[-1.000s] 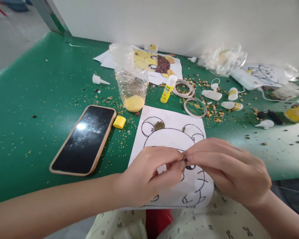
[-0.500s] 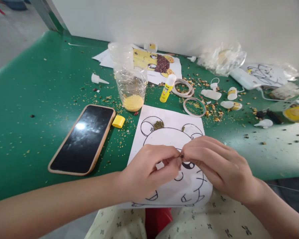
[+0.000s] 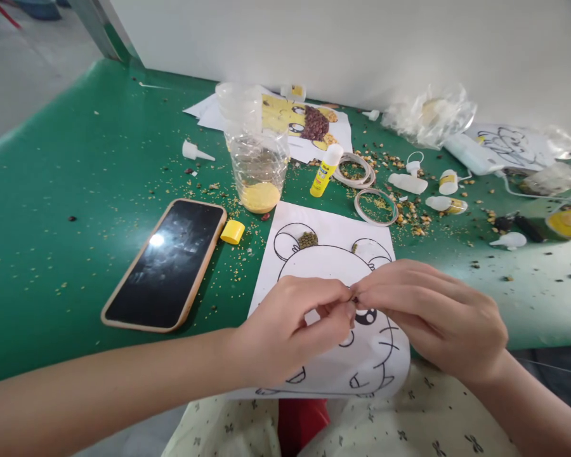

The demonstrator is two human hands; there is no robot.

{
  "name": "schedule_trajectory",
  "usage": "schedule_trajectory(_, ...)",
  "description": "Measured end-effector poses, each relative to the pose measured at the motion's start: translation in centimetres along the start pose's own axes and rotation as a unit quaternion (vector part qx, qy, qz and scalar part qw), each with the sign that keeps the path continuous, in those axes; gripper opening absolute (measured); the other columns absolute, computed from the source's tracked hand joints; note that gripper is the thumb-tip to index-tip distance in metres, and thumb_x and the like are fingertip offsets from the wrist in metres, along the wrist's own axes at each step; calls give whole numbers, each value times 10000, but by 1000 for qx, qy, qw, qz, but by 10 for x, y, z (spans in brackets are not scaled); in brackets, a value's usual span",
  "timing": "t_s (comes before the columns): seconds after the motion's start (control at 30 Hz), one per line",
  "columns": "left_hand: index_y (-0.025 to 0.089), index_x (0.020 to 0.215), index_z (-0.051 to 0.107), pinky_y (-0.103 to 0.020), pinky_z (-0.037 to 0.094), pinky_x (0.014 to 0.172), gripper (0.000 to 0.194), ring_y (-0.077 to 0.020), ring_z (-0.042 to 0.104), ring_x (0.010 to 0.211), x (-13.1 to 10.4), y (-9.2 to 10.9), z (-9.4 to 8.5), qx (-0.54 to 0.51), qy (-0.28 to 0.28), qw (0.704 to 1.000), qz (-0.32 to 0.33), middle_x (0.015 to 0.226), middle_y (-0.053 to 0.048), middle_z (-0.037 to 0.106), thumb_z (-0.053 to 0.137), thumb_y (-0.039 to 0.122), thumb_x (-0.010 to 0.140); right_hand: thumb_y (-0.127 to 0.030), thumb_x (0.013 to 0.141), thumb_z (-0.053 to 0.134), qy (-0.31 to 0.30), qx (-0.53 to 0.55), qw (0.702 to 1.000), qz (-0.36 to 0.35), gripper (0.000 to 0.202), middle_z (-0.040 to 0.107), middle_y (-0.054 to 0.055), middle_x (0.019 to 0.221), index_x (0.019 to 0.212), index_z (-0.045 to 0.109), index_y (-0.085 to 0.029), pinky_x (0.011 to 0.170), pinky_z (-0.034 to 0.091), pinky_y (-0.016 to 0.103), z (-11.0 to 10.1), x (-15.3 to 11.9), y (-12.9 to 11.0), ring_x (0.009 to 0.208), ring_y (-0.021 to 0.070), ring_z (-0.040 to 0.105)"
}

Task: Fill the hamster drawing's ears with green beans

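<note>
Over a sheet of paper with a line-drawn animal face [image 3: 330, 263], the fingertips of both hands meet. My left hand [image 3: 304, 324] is closed in a pinch on a tiny dark bit that I cannot make out. Against the same spot, my right hand [image 3: 438, 314] has its fingertips pressed together, and what they hold is hidden. One drawn ear carries a patch of green beans [image 3: 308, 239]; the other ear has a few green bits at its inner edge. Part of the drawn face is covered by my hands.
Left of the paper lies a phone [image 3: 166, 263] beside a yellow cap [image 3: 233, 231]. Behind stand a clear plastic bottle [image 3: 259, 171] with yellow grains and a glue stick [image 3: 326, 170]. Tape rolls [image 3: 375, 207], small glue bottles [image 3: 408, 183] and scattered seeds lie at the right.
The whole view has shifted slightly, so things sit a little further right. My hands stay together at the fingertips, with the right hand turned a little flatter.
</note>
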State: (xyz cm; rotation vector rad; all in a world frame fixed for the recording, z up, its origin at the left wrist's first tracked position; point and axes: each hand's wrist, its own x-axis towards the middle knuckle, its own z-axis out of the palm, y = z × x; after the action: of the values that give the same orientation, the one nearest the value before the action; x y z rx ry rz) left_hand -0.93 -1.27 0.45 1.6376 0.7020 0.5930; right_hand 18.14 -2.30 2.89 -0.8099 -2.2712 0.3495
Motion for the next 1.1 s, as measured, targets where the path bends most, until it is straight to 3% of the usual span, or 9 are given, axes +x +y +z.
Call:
schedule_trajectory(0.57,135,710,574,-95,380,501,191,-57,547,664,-1,-1,1,-15,7,1000,8,687,18,606,442,134,848,-12,793,507,-17,-47,998,-23,187,693,102,840,897,633,-103,730,542,275,-2,-3,-3,845,170,640)
schedule_trajectory(0.8,135,708,563,-111,375,496,197,-59,531,646,0,0,-1,-9,4,1000,12,680,19,593,434,147,857,75,731,515,34,-55,998,-3,242,702,71,786,833,642,-104,724,535,231,5,-2,-7,794,138,652)
schedule_trajectory(1.1,137,694,550,-83,347,440,211,-59,554,654,-2,1,0,-15,5,1000,-10,693,10,615,423,164,860,71,732,489,16,-72,997,4,260,691,58,786,831,621,-131,701,533,256,5,-3,-6,787,148,642)
